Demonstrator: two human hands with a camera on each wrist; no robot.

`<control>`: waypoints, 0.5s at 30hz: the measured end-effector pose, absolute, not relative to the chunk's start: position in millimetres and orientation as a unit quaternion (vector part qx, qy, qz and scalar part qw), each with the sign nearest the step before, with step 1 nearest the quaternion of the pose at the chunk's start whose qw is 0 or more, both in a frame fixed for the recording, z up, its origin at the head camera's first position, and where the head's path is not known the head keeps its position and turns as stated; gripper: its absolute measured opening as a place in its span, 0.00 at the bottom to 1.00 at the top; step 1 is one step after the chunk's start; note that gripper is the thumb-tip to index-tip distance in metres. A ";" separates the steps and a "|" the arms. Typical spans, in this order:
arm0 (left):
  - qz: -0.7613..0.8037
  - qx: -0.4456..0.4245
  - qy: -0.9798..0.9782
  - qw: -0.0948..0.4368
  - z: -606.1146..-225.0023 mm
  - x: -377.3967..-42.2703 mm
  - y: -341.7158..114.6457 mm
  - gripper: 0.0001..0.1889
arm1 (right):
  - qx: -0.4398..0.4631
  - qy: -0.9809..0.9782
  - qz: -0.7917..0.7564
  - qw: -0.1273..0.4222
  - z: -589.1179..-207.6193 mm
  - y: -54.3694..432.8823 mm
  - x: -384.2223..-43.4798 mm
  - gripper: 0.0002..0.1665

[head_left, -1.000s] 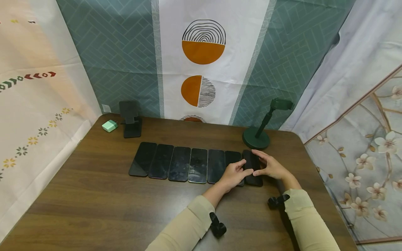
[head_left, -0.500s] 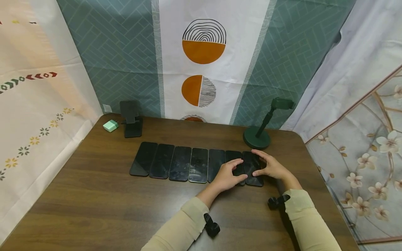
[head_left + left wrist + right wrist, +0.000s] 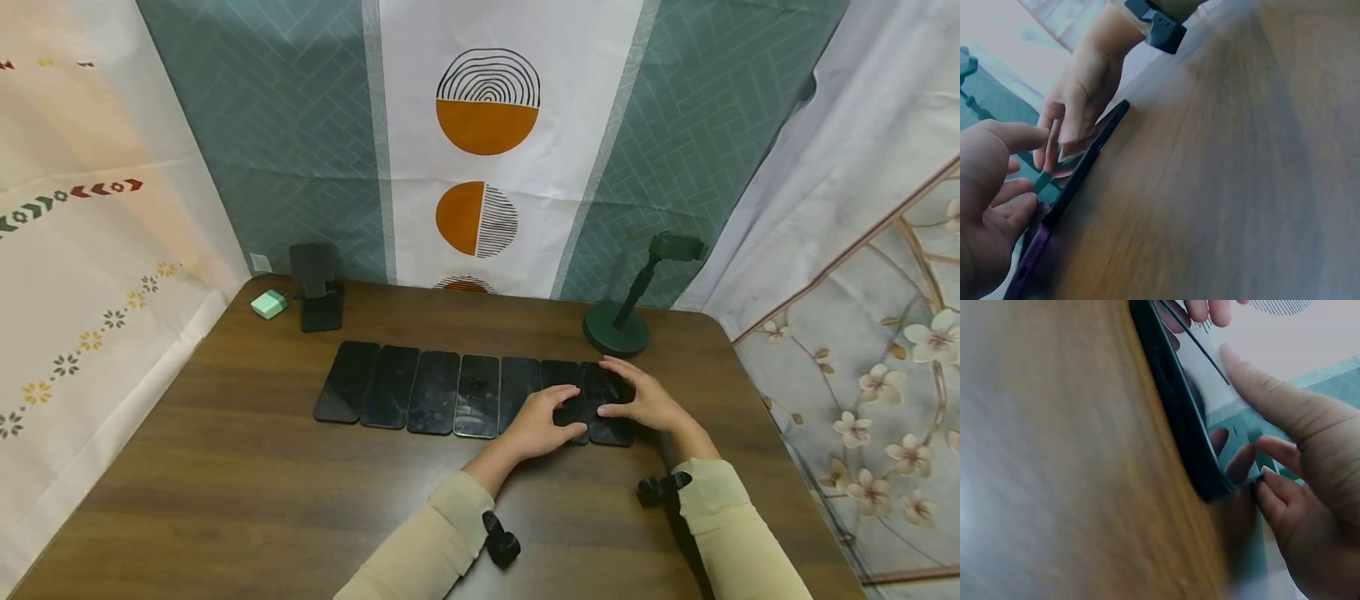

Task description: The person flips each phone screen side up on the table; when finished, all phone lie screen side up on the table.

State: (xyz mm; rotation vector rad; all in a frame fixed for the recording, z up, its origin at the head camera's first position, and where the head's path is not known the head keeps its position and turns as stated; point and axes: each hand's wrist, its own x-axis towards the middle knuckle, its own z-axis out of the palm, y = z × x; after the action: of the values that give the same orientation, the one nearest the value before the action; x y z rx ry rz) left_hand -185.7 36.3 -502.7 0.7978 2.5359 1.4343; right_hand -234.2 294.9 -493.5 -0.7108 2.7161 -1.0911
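Observation:
Several black smartphones lie screen up, side by side, in a row on the table. Over the second phone from the right [image 3: 561, 372], my left hand [image 3: 534, 427] hovers with thumb and fingers spread and nothing between them. My right hand [image 3: 651, 404] is at the rightmost phone [image 3: 611, 429]. Its thumb is raised over the screen, and its other fingertips are right at the far right edge. In the right wrist view that phone's edge [image 3: 1179, 406] lies flat along the table, and the screen mirrors the fingers. The left wrist view has both hands facing each other above the phones.
Behind the row stand a dark green round-based stand [image 3: 617, 329] on the right and a black phone stand [image 3: 321, 292] on the left. A mint-green charger [image 3: 268, 304] sits by the left stand. Wooden tabletop [image 3: 262, 500] extends in front; patterned cloths hang around the table.
My left hand has drawn back left from the rightmost phone, and its fingers have spread. That phone now lies in line beside its neighbour. The right hand has barely moved, its thumb shifting slightly left.

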 end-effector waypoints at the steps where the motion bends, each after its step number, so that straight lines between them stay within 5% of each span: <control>1: 0.461 0.271 0.843 0.061 -502.1 -185.4 33.5 0.31 | -0.230 0.906 -0.352 0.052 -493.9 293.2 -231.8 0.48; 15: 0.337 0.217 0.916 0.000 -486.8 -191.8 -63.2 0.32 | -0.135 0.930 -0.330 -0.085 -475.4 244.5 -192.3 0.45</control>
State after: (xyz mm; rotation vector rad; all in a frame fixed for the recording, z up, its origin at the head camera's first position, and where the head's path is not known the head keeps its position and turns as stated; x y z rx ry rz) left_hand -191.8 -63.2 -486.8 0.6820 2.8777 1.0589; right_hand -192.3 244.5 -475.4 -0.4504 3.0924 -1.0983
